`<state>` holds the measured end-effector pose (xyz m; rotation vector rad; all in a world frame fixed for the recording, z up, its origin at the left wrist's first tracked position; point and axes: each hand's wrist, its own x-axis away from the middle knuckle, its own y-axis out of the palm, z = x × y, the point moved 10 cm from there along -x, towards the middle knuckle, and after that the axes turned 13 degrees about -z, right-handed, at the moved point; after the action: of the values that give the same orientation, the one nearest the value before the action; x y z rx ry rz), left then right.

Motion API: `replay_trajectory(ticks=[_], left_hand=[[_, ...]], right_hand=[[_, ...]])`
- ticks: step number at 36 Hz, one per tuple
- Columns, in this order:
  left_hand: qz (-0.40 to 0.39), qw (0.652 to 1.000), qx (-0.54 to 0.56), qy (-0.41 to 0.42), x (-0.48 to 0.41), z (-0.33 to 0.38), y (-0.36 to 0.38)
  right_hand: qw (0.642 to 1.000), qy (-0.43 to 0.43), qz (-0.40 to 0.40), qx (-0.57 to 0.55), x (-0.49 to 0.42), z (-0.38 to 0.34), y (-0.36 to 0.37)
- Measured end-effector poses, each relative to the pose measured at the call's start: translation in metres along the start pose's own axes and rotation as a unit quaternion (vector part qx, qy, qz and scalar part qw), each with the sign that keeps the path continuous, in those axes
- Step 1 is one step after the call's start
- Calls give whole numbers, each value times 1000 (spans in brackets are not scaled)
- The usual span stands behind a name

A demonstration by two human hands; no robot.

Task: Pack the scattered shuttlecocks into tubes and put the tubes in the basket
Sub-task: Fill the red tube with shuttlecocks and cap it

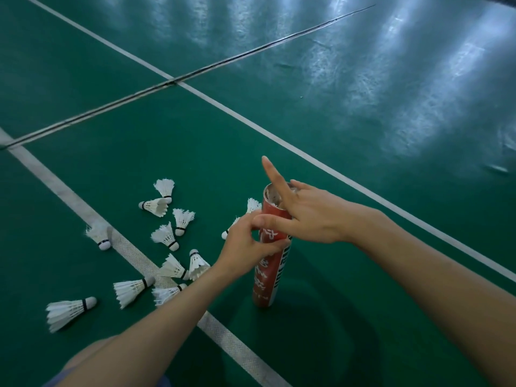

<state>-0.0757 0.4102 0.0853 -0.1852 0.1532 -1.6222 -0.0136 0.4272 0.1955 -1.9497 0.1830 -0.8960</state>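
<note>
- A tall red cardboard tube with white lettering [268,263] stands nearly upright on the green court floor [335,93], just right of the frame's centre, its open top showing white feathers inside.
- The left hand [245,244] wraps its fingers around the tube's middle, gripping it from the left side.
- The right hand [307,216] sits at the tube's open mouth with the index finger stretched straight up and left, the thumb lying across the tube's front, and the other fingers curled over the rim; whether it grips anything there is hidden.
- About 11 white feather shuttlecocks with black-banded cork tips [164,236] lie scattered on the floor in the lower left of the frame, some touching each other.
- 2 more poke out behind the left hand, just beside the tube.
- A white painted court line [131,255] runs diagonally under the scattered pile.
</note>
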Motion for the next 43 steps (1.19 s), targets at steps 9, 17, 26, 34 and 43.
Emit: replay_trajectory(ticks=[9,17,26,34,43], left_hand=[[6,999,24,-28,-2,-6,5],[72,997,-16,-4,-3,11,-8],[131,983,-105,-74,4,-15,-50],[36,950,-205,-233,-10,-99,-44],[42,906,-269,-325,10,-188,-45]], right_hand=[[995,27,-88,-50,-13,13,10],[984,-36,124,-120,-8,25,-33],[920,-74,275,-268,-49,66,-12],[900,41,152,-406,-147,136,89],[977,121,-10,-173,-231,185,156]])
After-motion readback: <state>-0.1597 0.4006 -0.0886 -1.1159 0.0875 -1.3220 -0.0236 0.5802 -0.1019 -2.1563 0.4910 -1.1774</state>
